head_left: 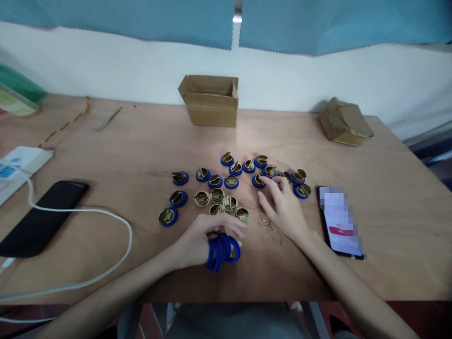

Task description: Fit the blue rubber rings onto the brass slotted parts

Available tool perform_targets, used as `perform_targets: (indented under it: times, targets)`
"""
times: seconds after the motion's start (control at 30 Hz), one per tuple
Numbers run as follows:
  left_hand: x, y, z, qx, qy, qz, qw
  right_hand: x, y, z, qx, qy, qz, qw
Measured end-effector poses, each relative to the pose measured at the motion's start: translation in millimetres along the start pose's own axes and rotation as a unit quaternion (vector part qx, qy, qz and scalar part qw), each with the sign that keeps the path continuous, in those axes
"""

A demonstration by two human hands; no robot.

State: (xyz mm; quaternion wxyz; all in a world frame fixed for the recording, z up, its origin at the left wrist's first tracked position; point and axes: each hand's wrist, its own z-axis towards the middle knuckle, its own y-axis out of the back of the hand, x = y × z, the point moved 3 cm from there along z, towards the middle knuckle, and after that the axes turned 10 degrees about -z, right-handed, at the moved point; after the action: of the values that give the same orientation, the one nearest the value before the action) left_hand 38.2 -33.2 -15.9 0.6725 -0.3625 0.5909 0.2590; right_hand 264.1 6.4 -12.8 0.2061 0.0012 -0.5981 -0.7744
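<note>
My left hand [197, 240] is closed around several blue rings [221, 252], which hang at its fingers and thumb. My right hand [284, 207] has its fingers apart, the index fingertip at the edge of a blue-rimmed round brass piece [257, 181]; whether it grips it I cannot tell. Several similar brass pieces with blue rims [231, 181] lie around, their pin-like backs facing up. Close beyond my left hand sits a cluster of brass pieces with pale rims [230, 203]. Thin wire-like rings [271, 235] lie between my hands.
An open cardboard box [213, 110] stands at the back, with a crumpled cardboard box [344, 122] to its right. A lit phone [341, 223] lies beside my right forearm. At left are a black phone [42, 219], a white cable [102, 212] and a white box [24, 167].
</note>
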Motion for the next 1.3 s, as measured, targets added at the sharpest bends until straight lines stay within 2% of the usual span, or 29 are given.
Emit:
perform_targets:
  times: [0.13, 0.23, 0.5, 0.67, 0.73, 0.8, 0.87, 0.97, 1.03, 1.13, 1.3]
  targets:
    - [-4.8, -0.7, 0.6, 0.016, -0.035, 0.080, 0.996, 2.0, -3.3, -0.6, -0.002, 0.057, -0.018, 0.998]
    - [-6.0, -1.1, 1.4, 0.026, -0.059, 0.122, 0.990, 1.9, -4.0, -1.0, -0.001, 0.069, -0.002, 0.998]
    - [-8.6, -0.6, 0.3, -0.026, -0.055, 0.135, 0.989, 8.1, 4.0, -2.7, -0.042, 0.044, 0.121, 0.991]
    - [6.6, 3.1, -5.5, -0.100, -0.013, 0.110, 0.989, 23.0, 16.4, -7.9, -0.031, 0.046, 0.223, 0.973]
    - [15.5, 1.7, -7.8, -0.113, 0.016, 0.059, 0.992, 28.0, 21.1, -9.9, -0.010, 0.041, 0.283, 0.958]
    - [23.7, -1.9, -8.5, -0.121, 0.069, -0.046, 0.989, 31.3, 23.5, -11.6, 0.030, 0.035, 0.370, 0.928]
    - [29.0, -7.0, -7.2, -0.133, 0.120, -0.174, 0.968, 32.1, 23.5, -13.3, 0.068, 0.023, 0.456, 0.887]
    - [30.3, -12.4, -2.5, -0.156, 0.132, -0.291, 0.935, 29.6, 20.0, -16.4, 0.102, 0.003, 0.541, 0.835]
    - [30.8, -13.5, 0.2, -0.159, 0.117, -0.314, 0.928, 28.2, 18.8, -18.5, 0.110, 0.003, 0.564, 0.818]
    - [33.7, -12.3, 0.1, -0.151, 0.085, -0.320, 0.932, 30.2, 22.4, -20.7, 0.113, 0.015, 0.570, 0.814]
    - [29.3, -13.0, -3.7, -0.065, 0.058, -0.276, 0.957, 43.6, 33.8, -21.7, 0.127, 0.042, 0.597, 0.791]
